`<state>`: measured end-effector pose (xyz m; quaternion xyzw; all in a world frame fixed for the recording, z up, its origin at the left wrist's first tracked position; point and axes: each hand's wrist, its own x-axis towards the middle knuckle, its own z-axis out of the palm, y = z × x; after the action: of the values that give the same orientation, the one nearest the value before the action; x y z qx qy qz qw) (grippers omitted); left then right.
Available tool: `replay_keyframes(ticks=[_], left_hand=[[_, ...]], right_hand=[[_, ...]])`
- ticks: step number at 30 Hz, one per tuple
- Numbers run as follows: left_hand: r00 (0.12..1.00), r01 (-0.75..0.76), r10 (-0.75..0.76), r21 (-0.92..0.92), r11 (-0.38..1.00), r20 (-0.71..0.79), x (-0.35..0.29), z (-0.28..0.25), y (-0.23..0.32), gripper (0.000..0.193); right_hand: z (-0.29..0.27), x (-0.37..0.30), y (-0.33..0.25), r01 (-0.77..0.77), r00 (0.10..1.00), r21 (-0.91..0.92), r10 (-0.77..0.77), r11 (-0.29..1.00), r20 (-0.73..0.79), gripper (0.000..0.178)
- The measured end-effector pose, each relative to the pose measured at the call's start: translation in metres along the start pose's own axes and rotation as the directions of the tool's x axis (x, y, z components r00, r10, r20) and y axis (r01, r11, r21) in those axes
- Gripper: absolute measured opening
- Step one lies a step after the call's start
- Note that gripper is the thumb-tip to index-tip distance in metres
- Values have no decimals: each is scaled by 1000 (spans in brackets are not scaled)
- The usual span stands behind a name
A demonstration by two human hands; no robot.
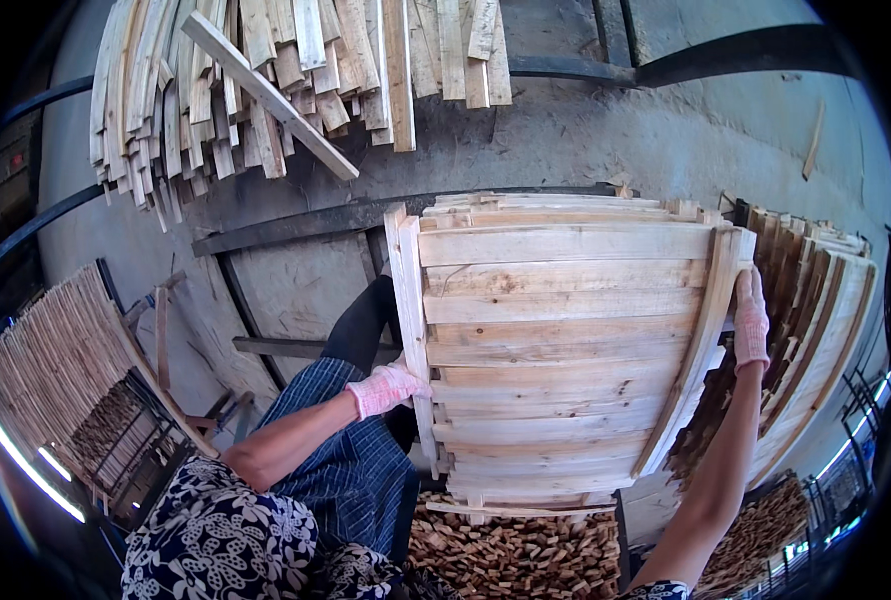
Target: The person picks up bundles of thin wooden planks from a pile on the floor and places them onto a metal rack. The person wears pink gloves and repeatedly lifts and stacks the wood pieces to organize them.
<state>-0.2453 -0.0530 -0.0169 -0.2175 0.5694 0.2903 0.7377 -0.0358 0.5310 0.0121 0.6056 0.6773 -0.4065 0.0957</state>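
Head view: a slatted panel [565,345] is located at centre, slats running crosswise between a left batten [412,330] and a right batten [700,360]. The left batten is gripped at its lower part by the gloved left hand [390,388], curled, fingertips hidden. The right hand [750,325], gloved, is laid nearly flat, fingers extended, along the right batten's outer side.

Step in hand, as judged: the panel is being steadied or handled from both sides. Any shift would call for a firmer right-hand hold and even support.

Right edge: a stack of slatted wood [815,330] stands near, so clearance is judged tight. Below, a heap of wood pieces [515,545] is seen. Most room is judged above, across grey floor [565,135], short of loose boards [265,80].
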Motion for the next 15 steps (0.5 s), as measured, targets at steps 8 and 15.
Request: replay_keyframes(ticks=[8,15], left_hand=[[1000,17,-14,208,978,-19,-8,3,19,49],[989,130,-135,-96,987,-54,-17,-7,-58,38]], right_hand=[[-42,4,20,258,872,-524,-429,812,-236,51],[57,-253,85,137,871,-441,-320,887,-372,53]])
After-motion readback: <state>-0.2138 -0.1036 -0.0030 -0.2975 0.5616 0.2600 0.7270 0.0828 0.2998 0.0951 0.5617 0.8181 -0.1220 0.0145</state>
